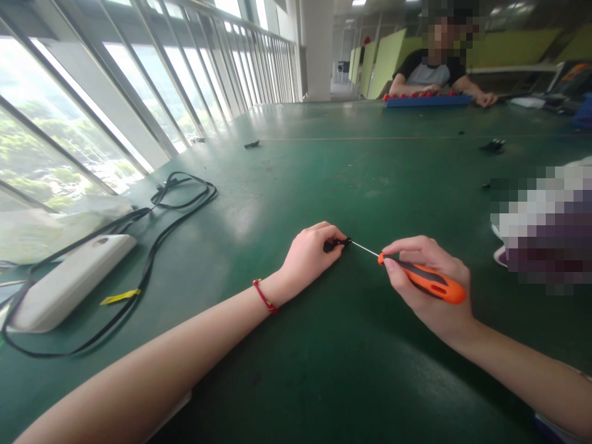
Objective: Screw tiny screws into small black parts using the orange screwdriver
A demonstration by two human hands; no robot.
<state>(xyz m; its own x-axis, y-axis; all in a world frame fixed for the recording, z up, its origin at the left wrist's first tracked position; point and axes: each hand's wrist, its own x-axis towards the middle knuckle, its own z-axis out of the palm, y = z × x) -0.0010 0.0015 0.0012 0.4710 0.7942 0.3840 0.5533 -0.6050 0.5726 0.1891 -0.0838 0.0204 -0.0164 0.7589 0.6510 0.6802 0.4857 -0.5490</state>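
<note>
My left hand [313,246] rests low over the green table, its thumb and fingers pinching a small black part [330,245]. The fingers cover much of that part, so its exact kind cannot be made out. In my right hand [432,277] lies a screwdriver [432,283] with an orange and black handle, gripped between thumb and fingers. Its thin metal shaft points left, and the tip meets the end of the black part or is very close to it.
A white power strip [76,280] and its looped black cable [173,228] lie at left. Small black pieces [252,144] are scattered farther back. Across the green table [287,179] a person sits behind a blue tray [428,100] with red items. A pixelated object [546,228] stands at right.
</note>
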